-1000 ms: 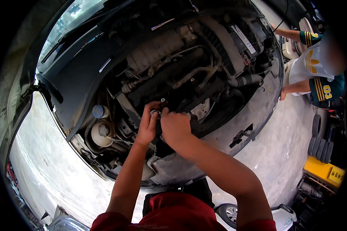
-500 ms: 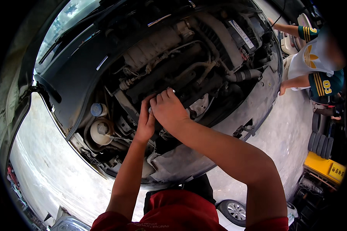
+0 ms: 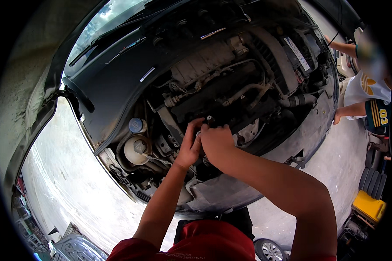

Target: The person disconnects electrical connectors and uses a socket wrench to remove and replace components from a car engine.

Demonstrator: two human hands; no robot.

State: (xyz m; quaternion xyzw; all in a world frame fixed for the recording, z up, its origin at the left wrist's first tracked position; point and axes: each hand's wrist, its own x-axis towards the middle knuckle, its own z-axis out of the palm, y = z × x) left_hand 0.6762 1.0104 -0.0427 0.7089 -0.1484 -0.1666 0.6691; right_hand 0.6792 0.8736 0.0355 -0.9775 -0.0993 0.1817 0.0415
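Both of my hands are close together over the front of a dusty car engine [image 3: 204, 104]. My right hand [image 3: 218, 141] is closed in a fist, its fingers wrapped round something mostly hidden. A small shiny metal end [image 3: 210, 118], perhaps of a ratchet, shows just beyond its knuckles. My left hand [image 3: 190, 145] presses against the right one from the left, its index finger stretched forward and its thumb near a small bright metal spot between the hands. What the left fingers grip is hidden. Left of them are a cream reservoir [image 3: 136, 150] and a blue-capped reservoir [image 3: 136, 125].
Slim metal tools [image 3: 147, 74] lie on the dark panel below the windshield. A battery [image 3: 297, 54] sits at the right of the engine bay. Another person's hand [image 3: 337, 116] rests by the car's right edge. A wheel [image 3: 271, 251] lies on the floor.
My view has shifted, so the car and hands appear farther right and lower. Against the engine, the shiny metal end has swung left. Both hands remain together.
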